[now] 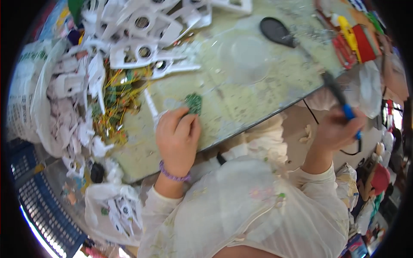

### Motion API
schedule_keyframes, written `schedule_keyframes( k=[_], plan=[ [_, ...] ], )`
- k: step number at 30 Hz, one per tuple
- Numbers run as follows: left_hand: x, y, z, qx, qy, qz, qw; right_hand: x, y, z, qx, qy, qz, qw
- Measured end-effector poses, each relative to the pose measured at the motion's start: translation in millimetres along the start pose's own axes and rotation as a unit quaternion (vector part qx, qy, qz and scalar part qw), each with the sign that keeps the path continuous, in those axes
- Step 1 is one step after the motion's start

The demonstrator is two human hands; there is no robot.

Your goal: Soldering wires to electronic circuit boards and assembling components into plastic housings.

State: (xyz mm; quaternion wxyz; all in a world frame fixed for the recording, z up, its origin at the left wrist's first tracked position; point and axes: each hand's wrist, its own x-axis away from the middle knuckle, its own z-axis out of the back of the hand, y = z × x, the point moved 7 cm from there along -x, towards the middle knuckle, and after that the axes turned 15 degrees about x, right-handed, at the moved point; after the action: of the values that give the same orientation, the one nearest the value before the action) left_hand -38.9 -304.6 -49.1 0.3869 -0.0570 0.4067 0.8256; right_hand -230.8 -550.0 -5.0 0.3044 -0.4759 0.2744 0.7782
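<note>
My left hand (pixel 177 133), with a purple beaded band at the wrist, rests on the table with its fingers closed. A narrow white plastic part (pixel 150 103) sticks out from under them, the rest hidden by the hand. Just beyond the fingertips lies a small green circuit board (pixel 194 103); I cannot tell whether the fingers touch it. To the right, past the table edge, my right hand (pixel 340 129) grips a soldering iron (pixel 347 112) by its blue handle. The iron's dark shaft points up and left over the table's edge.
White plastic housings (pixel 142 26) with round metal parts pile up far left, beside circuit boards with yellow wires (pixel 118 103). A black oval object (pixel 276 31) and a translucent round dish (pixel 246 58) sit farther back. Yellow-handled tool (pixel 349 36), blue crate (pixel 43 206) and bag of white parts (pixel 114 210) lie around.
</note>
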Motion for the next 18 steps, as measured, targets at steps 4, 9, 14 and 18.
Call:
schedule_keyframes(
  k=[4, 9, 14, 18],
  plan=[
    [0, 0, 0, 0.008, -0.008, -0.006, 1.000, -59, 61, 2, 0.152, 0.051, 0.030, 0.987],
    [-2, 1, 4, 0.013, -0.003, -0.001, 1.000, -82, 72, -45, -0.347, -0.064, -0.381, 0.855],
    [-4, 3, 3, 0.029, -0.005, -0.015, 0.999, -84, 25, -102, -0.373, -0.246, -0.271, 0.852],
    [-2, 3, 6, 0.027, 0.000, -0.022, 0.999, -67, -2, -119, -0.384, -0.271, -0.243, 0.849]
  ],
)
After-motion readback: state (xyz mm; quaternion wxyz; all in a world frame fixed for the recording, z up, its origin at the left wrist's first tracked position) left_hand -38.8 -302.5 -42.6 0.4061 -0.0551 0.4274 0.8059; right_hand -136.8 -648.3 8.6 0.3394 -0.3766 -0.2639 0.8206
